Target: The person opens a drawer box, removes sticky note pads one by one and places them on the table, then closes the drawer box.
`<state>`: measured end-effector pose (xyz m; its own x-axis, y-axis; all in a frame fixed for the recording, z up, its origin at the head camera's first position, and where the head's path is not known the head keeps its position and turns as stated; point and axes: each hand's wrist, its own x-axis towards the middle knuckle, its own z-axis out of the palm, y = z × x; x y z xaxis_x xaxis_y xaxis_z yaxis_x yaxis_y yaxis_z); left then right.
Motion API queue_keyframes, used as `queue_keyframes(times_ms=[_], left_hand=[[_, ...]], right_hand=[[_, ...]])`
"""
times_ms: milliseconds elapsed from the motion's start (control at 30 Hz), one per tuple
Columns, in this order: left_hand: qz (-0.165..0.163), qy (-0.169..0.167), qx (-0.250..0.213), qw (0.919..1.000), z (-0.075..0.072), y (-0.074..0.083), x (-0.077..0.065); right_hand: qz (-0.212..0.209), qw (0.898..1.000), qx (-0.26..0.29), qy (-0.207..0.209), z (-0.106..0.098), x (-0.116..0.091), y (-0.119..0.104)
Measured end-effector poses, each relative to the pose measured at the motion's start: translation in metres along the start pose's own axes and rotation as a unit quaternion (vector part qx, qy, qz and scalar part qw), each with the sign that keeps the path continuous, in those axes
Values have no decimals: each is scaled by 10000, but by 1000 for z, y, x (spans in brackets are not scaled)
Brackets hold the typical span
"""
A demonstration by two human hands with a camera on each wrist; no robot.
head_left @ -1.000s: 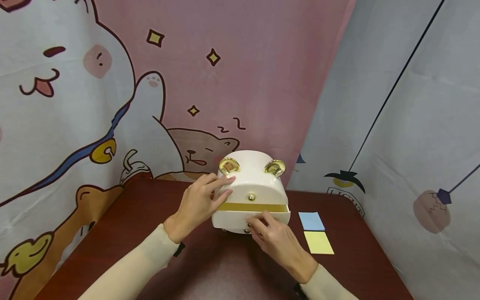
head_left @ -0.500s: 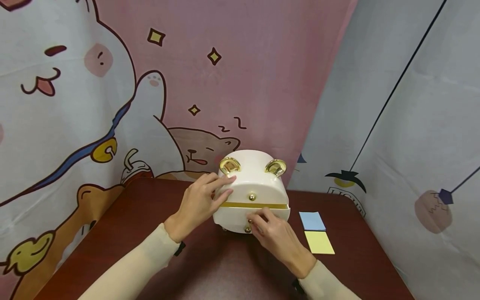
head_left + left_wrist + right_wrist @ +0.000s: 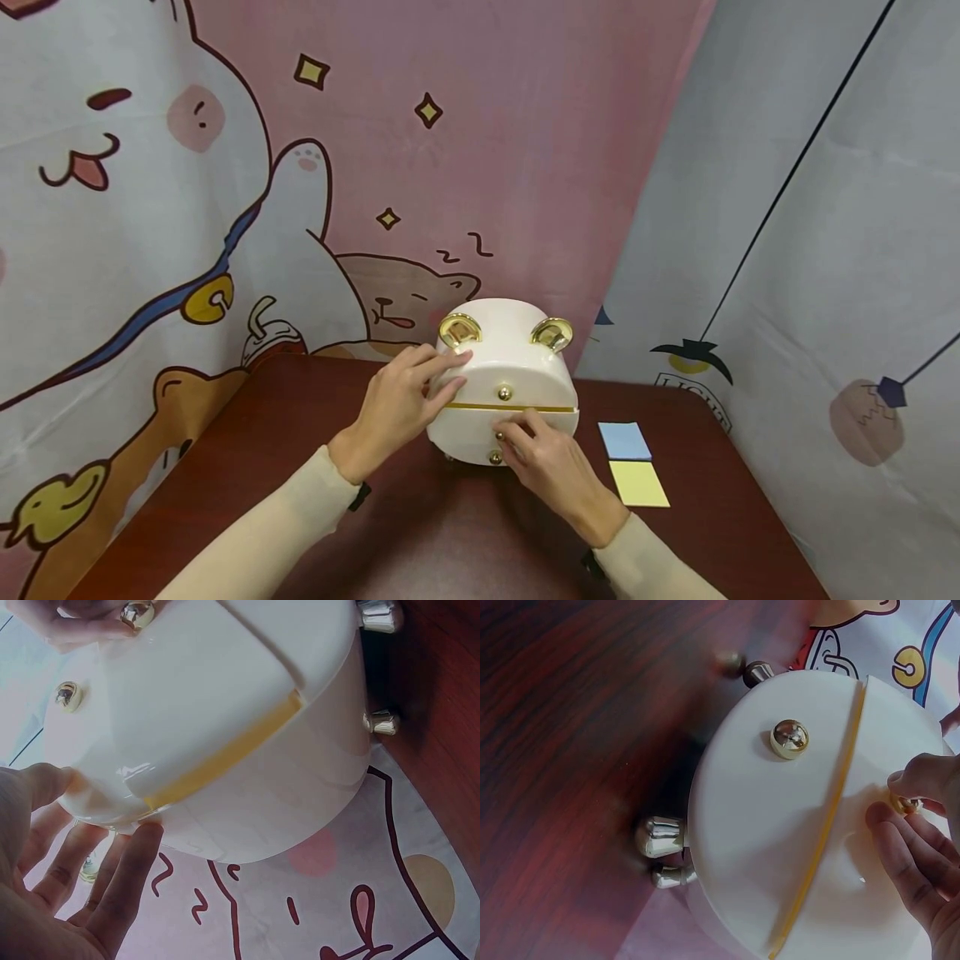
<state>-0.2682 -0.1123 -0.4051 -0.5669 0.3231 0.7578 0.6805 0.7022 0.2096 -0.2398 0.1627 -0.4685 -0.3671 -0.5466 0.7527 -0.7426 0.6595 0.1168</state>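
Note:
A glossy white drawer box (image 3: pixel 502 358) with gold ear-shaped ornaments stands on the dark red table. Its front carries round gold knobs one above another. The middle drawer (image 3: pixel 465 429) stands slightly out, leaving a narrow yellow strip along its edge. My right hand (image 3: pixel 551 462) pinches this drawer's gold knob (image 3: pixel 909 805) between thumb and fingers. My left hand (image 3: pixel 405 392) rests at the box's upper left, its thumb (image 3: pixel 52 784) on the front and its fingertips against the side. Below the pinched knob, the bottom knob (image 3: pixel 789 739) is untouched.
Right of the box, a blue sticky-note pad (image 3: pixel 624 442) and a yellow one (image 3: pixel 639 484) lie on the table (image 3: pixel 720 467). Behind stands a cartoon-printed cloth (image 3: pixel 525 167). Metal feet (image 3: pixel 664 836) raise the box.
The middle drawer has slid inward, and the yellow opening above it has narrowed to a thin line. My right hand moved with its knob; my left hand stayed in place.

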Motion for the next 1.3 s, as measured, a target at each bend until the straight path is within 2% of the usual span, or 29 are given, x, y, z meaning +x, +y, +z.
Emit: queue_keyframes(times_ms=[1300], left_hand=[[-27,-1,21,10000,-1,2,1]], right_hand=[[-3,9999,-87,129,10,-1,7]])
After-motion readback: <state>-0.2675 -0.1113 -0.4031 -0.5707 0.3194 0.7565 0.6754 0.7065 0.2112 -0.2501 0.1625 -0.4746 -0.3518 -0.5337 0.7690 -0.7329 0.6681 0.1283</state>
